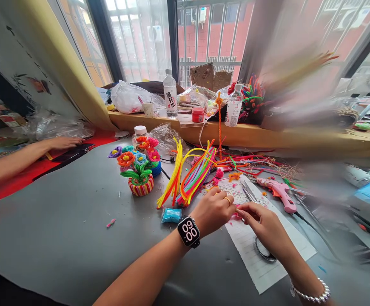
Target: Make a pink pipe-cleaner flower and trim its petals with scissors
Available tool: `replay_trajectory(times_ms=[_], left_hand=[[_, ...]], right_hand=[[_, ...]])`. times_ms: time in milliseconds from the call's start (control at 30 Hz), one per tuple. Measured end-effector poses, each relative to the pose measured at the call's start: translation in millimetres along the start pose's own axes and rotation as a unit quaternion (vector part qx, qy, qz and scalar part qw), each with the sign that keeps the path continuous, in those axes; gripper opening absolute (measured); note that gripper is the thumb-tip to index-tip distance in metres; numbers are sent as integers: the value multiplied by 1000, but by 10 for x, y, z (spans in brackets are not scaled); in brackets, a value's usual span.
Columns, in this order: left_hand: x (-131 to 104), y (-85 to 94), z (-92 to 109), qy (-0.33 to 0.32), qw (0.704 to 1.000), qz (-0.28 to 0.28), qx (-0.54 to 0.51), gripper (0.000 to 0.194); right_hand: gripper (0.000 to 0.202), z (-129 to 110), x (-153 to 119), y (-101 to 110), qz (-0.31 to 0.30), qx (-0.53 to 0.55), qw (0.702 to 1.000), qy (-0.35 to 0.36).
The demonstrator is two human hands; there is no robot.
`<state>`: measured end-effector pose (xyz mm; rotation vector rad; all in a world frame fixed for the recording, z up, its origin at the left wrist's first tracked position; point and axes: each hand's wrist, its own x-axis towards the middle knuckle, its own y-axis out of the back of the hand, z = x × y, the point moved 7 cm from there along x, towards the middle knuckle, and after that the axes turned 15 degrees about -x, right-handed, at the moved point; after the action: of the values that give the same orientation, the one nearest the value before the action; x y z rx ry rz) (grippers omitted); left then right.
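Observation:
My left hand (215, 210), with a watch on its wrist and a ring on one finger, is closed in a pinch. Its fingertips meet those of my right hand (261, 221), also pinched. Between them shows a small fuzzy pink pipe cleaner piece (236, 215), mostly hidden by the fingers. Under both hands lies a sheet of paper (253, 259) with pink scraps. On it rest scissors (249, 192), partly covered by my right hand. A bundle of coloured pipe cleaners (196, 176) lies just beyond my left hand, near a small blue packet (171, 215).
A pot of pipe cleaner flowers (140, 185) stands to the left. At right lies a pink glue gun (279, 193) with its cord. Bottles (170, 95) and a red jar (197, 114) line the sill. Another person's hand (64, 143) rests at far left. The right side is blurred.

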<state>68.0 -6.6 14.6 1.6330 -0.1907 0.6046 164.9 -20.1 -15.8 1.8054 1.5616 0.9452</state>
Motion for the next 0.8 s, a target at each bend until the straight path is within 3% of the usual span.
replay_trajectory(times_ms=[333, 800], left_hand=[[-1, -1, 25, -2, 1000, 2, 10, 19], [4, 30, 31, 0, 1000, 8, 14, 19]], right_hand=[[25, 1, 9, 1, -4, -6, 1000, -18], [26, 61, 6, -58, -33, 78, 995, -46]])
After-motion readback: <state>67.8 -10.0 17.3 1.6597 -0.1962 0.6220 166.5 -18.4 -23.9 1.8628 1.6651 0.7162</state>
